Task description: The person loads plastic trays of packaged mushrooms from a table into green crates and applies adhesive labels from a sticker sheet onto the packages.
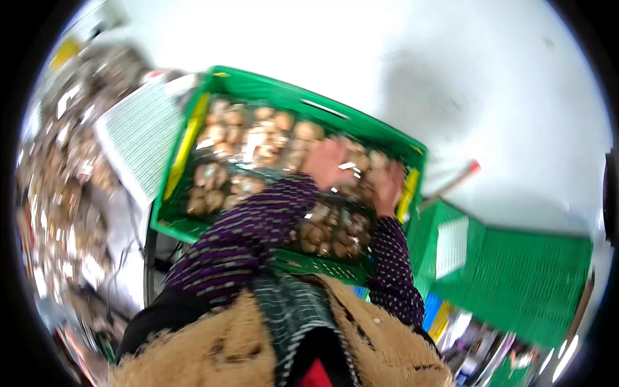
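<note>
Packs [263, 143] sit in the crate [258, 82], where the left hand [324, 164], near its middle, and right hand [387, 187], by its right edge, fingers too blurred to read, should press lightly and evenly.

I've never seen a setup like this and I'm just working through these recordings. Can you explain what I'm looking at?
There is no machine here: a person works bare-handed, wearing a camera on the head. This single picture looks down past their own chest, so the purple patterned sleeves are theirs.

In front is a green crate holding clear packs of round brown items, which look like mushrooms. The left hand is over the packs; the right hand is near the crate's right end. Motion blur hides whether either has a firm grip on anything.

To the left lie a lined sheet and a shiny heap. Another green container stands to the right.
</note>
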`<state>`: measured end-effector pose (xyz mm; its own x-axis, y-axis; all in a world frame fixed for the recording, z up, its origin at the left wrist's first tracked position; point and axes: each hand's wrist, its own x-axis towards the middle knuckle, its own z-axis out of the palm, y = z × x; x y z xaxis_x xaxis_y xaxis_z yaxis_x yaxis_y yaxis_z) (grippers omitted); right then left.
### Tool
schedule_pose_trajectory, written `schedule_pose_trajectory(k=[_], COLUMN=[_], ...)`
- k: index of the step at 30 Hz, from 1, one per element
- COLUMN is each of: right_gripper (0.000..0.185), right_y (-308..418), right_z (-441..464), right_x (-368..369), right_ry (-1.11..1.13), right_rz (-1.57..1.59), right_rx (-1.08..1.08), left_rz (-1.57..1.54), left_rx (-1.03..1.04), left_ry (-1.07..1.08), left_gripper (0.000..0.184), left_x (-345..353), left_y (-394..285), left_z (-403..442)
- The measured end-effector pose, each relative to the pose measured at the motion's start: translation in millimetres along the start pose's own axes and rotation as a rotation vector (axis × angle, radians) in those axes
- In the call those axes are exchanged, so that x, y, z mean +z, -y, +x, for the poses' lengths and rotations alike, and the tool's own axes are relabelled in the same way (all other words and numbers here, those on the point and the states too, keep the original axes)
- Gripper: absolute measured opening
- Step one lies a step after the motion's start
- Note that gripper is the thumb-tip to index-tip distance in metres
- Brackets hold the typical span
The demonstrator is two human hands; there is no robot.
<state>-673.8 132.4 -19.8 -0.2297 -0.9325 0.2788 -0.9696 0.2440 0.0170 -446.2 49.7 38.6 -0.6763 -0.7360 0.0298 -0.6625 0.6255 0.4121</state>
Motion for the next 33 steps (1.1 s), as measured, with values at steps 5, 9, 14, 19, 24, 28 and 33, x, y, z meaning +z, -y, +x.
schedule_pose_trajectory(k=[5, 9, 14, 19, 24, 28, 33], right_gripper=[0.052, 0.056, 0.050, 0.055, 0.062, 0.066, 0.077], right_y=[-42.8, 13.5, 148.8, 422.7, 667.3, 742.2, 724.8], right_z=[-0.9, -51.5, -20.8, 6.4, 9.1, -2.2, -28.0], right_x=[8.0, -47.2, -91.0, -203.7, -192.2, -180.6, -214.2], right_ry=[0.140, -0.111, -0.139, 0.170, -0.115, 0.406, 0.512], right_rz=[-0.004, 0.212, 0.560, 0.920, 0.760, 0.419, 0.392], right_rx=[-0.395, 0.089, -0.119, -0.922, -1.279, -1.112, -1.135], left_rz=[-0.015, -0.259, 0.114, 0.629, 0.726, 0.274, 0.090], left_rx=[-0.007, 0.122, -0.915, -1.597, -1.585, -1.553, -1.513], left_ry=[-0.292, -0.563, -1.005, -0.718, -0.570, -1.311, -1.808], left_gripper=[0.057, 0.057, 0.068, 0.104, 0.080, 0.062, 0.042], left_x=[18.9, -129.0, -227.7, -225.9, -198.1, -216.8, -189.1], left_y=[-6.5, 46.2, 200.6, 280.6, 289.3, 229.6, 222.1], left_z=[-7.6, -113.8, -349.3, -531.3, -586.8, -605.4, -656.9])
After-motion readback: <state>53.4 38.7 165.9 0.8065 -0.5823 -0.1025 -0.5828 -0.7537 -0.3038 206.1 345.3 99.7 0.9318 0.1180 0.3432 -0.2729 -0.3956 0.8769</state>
